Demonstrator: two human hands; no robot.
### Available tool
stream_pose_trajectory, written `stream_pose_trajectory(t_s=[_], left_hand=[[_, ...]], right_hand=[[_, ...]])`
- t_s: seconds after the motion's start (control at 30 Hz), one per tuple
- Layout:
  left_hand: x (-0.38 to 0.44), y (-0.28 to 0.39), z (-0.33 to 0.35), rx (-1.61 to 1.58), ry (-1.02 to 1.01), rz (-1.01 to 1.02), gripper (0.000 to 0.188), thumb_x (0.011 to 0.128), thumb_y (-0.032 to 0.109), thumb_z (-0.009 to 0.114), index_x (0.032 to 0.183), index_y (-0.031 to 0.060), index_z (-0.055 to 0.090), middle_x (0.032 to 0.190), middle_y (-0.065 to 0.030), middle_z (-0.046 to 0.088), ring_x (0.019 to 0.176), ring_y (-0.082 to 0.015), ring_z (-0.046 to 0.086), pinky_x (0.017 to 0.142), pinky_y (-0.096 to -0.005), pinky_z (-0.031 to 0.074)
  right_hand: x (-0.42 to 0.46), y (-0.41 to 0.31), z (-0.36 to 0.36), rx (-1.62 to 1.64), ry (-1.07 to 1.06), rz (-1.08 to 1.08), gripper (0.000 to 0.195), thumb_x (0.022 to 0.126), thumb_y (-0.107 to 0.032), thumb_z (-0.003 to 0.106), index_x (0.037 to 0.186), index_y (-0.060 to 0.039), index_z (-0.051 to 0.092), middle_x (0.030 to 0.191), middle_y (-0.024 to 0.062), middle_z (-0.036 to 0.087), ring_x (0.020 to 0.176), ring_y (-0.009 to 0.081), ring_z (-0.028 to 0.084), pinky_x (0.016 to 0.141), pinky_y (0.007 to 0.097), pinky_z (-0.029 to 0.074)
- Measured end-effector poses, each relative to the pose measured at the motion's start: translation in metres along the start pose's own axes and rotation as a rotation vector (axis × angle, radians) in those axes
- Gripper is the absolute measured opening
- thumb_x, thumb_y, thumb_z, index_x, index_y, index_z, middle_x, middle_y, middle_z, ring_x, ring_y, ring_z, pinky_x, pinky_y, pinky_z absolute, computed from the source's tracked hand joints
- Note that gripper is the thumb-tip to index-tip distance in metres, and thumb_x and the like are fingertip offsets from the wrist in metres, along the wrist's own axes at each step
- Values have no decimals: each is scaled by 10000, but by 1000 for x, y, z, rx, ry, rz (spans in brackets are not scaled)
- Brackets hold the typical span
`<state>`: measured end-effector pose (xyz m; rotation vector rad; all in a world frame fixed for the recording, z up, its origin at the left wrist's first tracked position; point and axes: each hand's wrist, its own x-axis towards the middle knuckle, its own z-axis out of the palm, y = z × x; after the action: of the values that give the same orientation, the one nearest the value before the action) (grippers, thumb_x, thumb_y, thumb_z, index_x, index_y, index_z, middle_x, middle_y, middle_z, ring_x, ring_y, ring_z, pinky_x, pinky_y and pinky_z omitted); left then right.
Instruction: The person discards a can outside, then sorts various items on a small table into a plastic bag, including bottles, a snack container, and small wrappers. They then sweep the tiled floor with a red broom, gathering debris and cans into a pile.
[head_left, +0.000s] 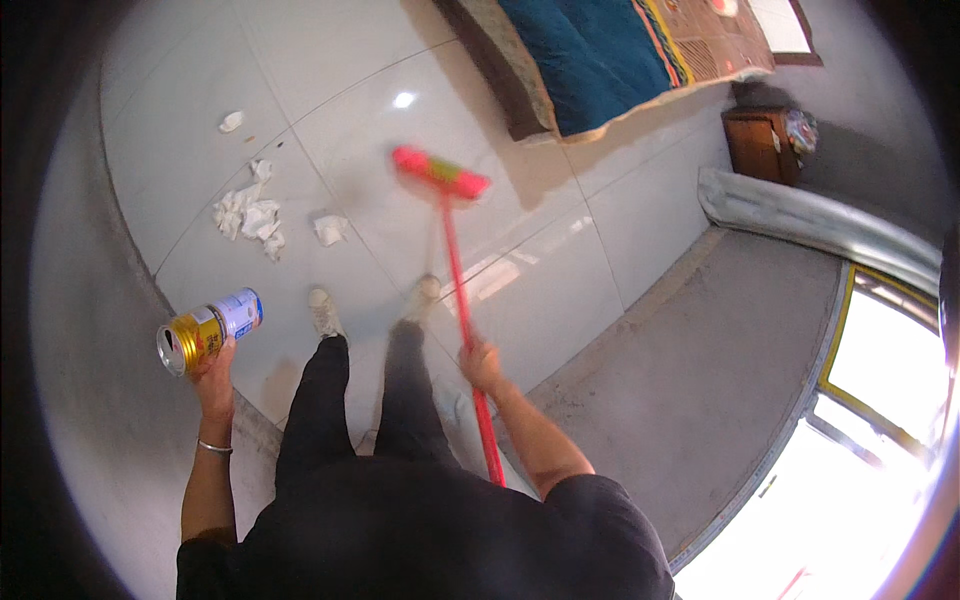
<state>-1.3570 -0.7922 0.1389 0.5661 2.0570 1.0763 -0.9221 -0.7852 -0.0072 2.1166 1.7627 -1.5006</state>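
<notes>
My left hand (216, 379) grips an opened gold drink can (196, 334) at the left, its top facing outward. A white and blue can (240, 311) lies end to end with it; whether my fingers hold both is partly hidden. In my right hand (481, 366) is the red handle of a broom (456, 262). The broom's pinkish-red head (439, 172) is blurred, on or just above the tiled floor ahead of my feet. Left of it lie crumpled white tissues (251, 214), a separate tissue (330, 229) and another white scrap (232, 121).
A bed (600, 67) with a blue cover juts in at the top right. Beyond it stands a brown wooden cabinet (757, 146). A wall (97, 337) runs along my left. At right are a grey window sill (675, 375) and a bright window (885, 337).
</notes>
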Motion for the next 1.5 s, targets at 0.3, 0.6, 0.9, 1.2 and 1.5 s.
stream_pose_trajectory(t_s=[0.3,0.6,0.9,1.2,1.5], left_hand=[[-143,178,128,-8,-99,114,541,767,40,686,1219,22,390,1148,-69,484,1019,-162,512,882,-290,444],[-338,294,224,163,-297,306,497,791,48,661,1203,10,386,1136,-102,498,1017,-185,530,824,-303,504],[-626,353,255,270,-494,283,426,791,69,671,1158,5,464,1102,-65,523,982,-156,534,844,-300,479],[-477,319,113,354,-686,260,384,839,69,619,1185,10,463,1153,-30,494,1045,-131,488,919,-292,409],[-479,372,90,312,-937,502,500,778,90,679,1208,-22,448,1178,-71,510,1072,-178,500,950,-328,384]], right_hand=[[-201,55,-224,227,-9,10,531,771,-136,565,1284,-58,454,1066,283,569,1036,358,569,866,383,451],[-357,206,-239,220,123,324,537,752,-106,548,1279,-65,450,992,264,600,892,385,615,757,407,495],[-635,327,-360,617,220,431,516,799,-110,555,1299,-59,441,979,210,612,919,258,594,788,368,456],[-666,182,-103,390,262,647,413,849,-175,468,1256,-100,456,978,238,602,911,398,582,763,462,459],[-942,10,-130,456,-339,927,421,795,-218,511,1216,-231,517,1143,123,590,1064,298,561,832,449,465]])
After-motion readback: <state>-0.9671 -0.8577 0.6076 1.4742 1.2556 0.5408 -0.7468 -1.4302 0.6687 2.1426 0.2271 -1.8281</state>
